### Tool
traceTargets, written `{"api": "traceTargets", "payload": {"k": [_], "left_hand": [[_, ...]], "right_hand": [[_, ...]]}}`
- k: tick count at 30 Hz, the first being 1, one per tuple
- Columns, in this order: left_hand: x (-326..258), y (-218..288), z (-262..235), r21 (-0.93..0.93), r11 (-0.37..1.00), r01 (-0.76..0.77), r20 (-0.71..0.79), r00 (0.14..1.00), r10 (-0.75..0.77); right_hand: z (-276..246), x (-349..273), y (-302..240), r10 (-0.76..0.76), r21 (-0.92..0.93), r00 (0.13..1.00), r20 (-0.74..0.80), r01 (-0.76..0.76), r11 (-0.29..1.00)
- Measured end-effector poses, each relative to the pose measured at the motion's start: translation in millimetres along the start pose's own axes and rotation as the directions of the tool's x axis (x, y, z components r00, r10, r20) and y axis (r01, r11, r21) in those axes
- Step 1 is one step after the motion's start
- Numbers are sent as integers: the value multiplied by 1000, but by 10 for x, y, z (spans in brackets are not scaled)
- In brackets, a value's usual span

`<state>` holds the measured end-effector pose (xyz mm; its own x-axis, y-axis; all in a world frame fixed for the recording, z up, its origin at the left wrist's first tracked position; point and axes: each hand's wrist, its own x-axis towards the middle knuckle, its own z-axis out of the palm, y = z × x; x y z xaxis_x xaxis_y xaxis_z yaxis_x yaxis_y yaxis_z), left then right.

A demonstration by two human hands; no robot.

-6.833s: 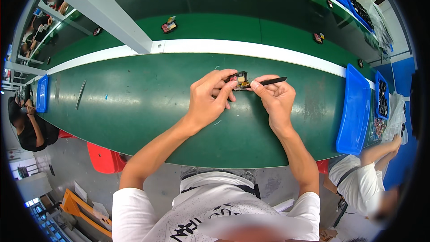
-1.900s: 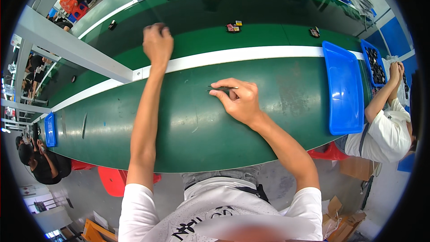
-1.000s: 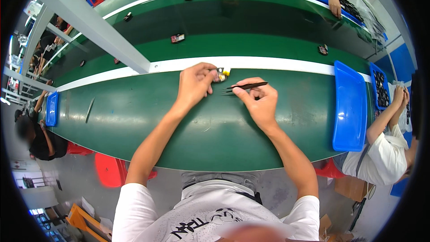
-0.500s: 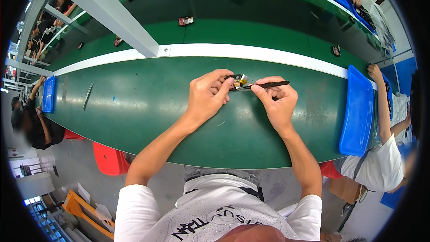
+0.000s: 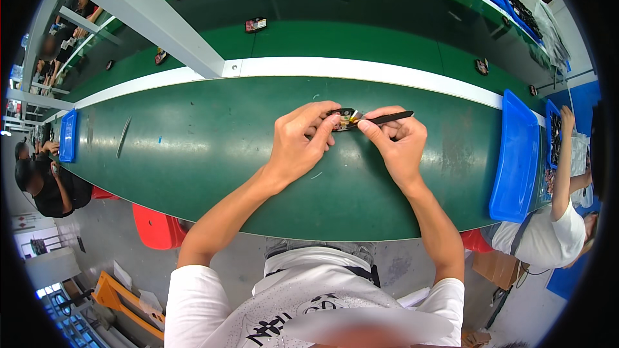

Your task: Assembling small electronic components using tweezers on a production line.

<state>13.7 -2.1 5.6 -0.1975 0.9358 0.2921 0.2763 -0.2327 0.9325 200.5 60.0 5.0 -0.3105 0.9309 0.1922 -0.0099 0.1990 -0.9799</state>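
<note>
Over the green worktop (image 5: 213, 174), my left hand (image 5: 293, 142) is closed on a small black device housing (image 5: 346, 113), pinched between thumb and fingers. The housing is open, and parts inside show silver, yellow and copper tones. Black tweezers (image 5: 394, 116) lie in my right hand (image 5: 401, 148), pinched by thumb and fingers with the handle end pointing right. Their tips reach the right side of the housing, next to a small silver and yellow piece; the exact contact is too small to make out.
Beyond a white rail (image 5: 361, 71), a green conveyor belt (image 5: 361, 38) carries several small devices, one of them a dark red and black unit (image 5: 255, 24). A blue tray (image 5: 516, 158) stands at right, another blue tray (image 5: 68, 136) far left. A grey post (image 5: 155, 19) rises at left; co-workers sit both sides.
The tweezers' tips have shifted slightly at the housing, whose inside now shows more. Devices on the belt have moved left. The co-worker's arm at right has moved away from the blue tray.
</note>
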Motion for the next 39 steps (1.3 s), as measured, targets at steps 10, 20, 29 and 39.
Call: {"api": "traceTargets", "payload": {"k": [10, 20, 29, 39], "left_hand": [[-14, 5, 5, -22, 1000, 7, 18, 1000, -6], [-47, -4, 44, 37, 998, -46, -17, 999, 47], [-53, -10, 83, 164, 967, -195, -24, 979, 201], [-29, 0, 29, -166, 972, 166, 42, 986, -161]], "right_hand": [[-27, 31, -93, 205, 192, 977, 60, -213, 958], [-23, 41, -177, 281, 178, 958, 49, -286, 942], [-50, 54, -181, 289, 212, 955, 74, -298, 931], [-53, 58, -166, 292, 232, 952, 92, -306, 923]]}}
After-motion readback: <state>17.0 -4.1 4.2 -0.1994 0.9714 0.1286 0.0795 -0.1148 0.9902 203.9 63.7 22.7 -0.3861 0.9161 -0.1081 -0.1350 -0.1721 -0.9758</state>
